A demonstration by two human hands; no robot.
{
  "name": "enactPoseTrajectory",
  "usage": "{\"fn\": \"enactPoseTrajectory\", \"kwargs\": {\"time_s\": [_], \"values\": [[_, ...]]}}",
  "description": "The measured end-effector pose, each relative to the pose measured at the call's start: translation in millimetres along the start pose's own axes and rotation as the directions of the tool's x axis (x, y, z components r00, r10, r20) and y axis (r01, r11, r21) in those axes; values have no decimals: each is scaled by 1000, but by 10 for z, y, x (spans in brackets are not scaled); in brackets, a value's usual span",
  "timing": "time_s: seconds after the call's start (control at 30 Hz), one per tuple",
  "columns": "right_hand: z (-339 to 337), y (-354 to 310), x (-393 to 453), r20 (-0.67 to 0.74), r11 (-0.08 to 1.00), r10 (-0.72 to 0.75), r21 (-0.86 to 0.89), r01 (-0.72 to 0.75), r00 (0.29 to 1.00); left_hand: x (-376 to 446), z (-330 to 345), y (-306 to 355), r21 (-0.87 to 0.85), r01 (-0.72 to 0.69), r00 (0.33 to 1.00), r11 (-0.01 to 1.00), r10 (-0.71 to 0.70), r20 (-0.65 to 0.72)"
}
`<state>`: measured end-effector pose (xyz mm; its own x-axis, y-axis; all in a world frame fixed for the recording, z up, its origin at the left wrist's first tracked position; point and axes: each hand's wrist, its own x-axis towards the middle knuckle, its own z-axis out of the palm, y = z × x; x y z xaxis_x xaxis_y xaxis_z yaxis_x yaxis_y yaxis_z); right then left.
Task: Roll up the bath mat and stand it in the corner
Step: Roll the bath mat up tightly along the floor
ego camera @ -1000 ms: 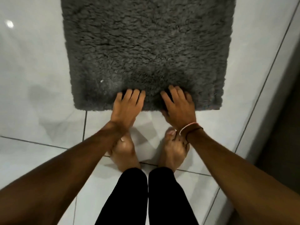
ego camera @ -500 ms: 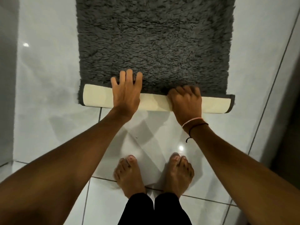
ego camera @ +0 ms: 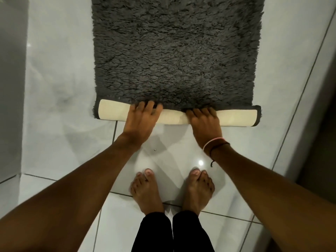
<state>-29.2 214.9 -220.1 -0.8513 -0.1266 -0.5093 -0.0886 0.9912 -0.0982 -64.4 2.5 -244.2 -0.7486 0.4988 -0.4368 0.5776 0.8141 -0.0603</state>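
- Head view: I see the grey bath mat on the tiled floor, near edge rolled, cream backing out.
- Left hand and right hand each close their grip over that roll.

No readable text in view

No lettering, label, brand mark, number or sign shows anywhere: the grey pile and cream backing of the bath mat carry no tag or print, and the white floor tiles are plain.
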Motion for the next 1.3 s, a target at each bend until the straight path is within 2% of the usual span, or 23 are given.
{"fn": "enactPoseTrajectory", "kwargs": {"time_s": [0.07,0.17,0.23,0.33,0.37,0.4,0.43,0.47,0.53,0.57,0.6,0.67,0.7,0.77,0.87,0.97,1.1,1.23,1.3], "values": [[-86,-105,-72,51,999,32,28,-33,998,-60,-111,58,-33,36,995,999,-33,93],[-154,-217,-275,133,999,19,48,-25,991,-287,-214,129,-150,33,989,988,-10,150],[-148,-269,-480,257,999,-8,44,-3,966,-496,-226,152,-250,57,961,967,15,278],[-125,-307,-676,547,996,-22,88,-32,837,-682,-232,206,-373,128,837,919,101,537],[-143,-312,-688,603,994,6,87,-74,797,-688,-250,197,-384,145,786,912,130,605],[-170,-305,-676,602,991,53,66,-116,797,-671,-269,175,-398,172,759,901,137,637],[-206,-288,-646,529,988,108,36,-149,842,-635,-293,133,-399,200,767,895,110,632],[-248,-262,-607,387,984,162,4,-177,908,-597,-316,83,-362,203,811,910,50,582],[-298,-188,-536,117,981,192,16,-195,974,-538,-358,-2,-196,182,922,963,-98,375],[-301,-132,-496,78,987,150,43,-154,986,-533,-365,-18,-140,176,954,974,-134,269],[-295,-86,-451,104,993,94,63,-101,990,-548,-349,-27,-121,160,976,980,-138,168],[-273,-40,-396,229,999,25,35,-34,973,-600,-300,1,-151,110,993,982,-102,64],[-257,-39,-386,292,1000,14,-16,-10,956,-617,-273,15,-169,102,993,980,-91,73],[-179,-74,-410,368,991,17,-126,32,929,-630,-219,40,-146,95,980,985,-67,186],[-87,-179,-392,321,979,78,-201,-13,944,-556,-145,59,-17,25,963,1000,-20,270],[-81,-288,-343,212,978,146,-179,-108,966,-462,-166,23,0,40,970,999,-39,240],[-125,-324,-565,224,986,135,-130,-108,965,-687,-247,53,-80,37,960,996,-14,279],[-89,-368,-770,317,992,118,-81,-97,941,-936,-315,182,-193,83,930,978,-6,369],[-24,-391,-892,425,993,120,-56,-106,897,-1008,-298,245,-207,57,893,977,42,447]]}}
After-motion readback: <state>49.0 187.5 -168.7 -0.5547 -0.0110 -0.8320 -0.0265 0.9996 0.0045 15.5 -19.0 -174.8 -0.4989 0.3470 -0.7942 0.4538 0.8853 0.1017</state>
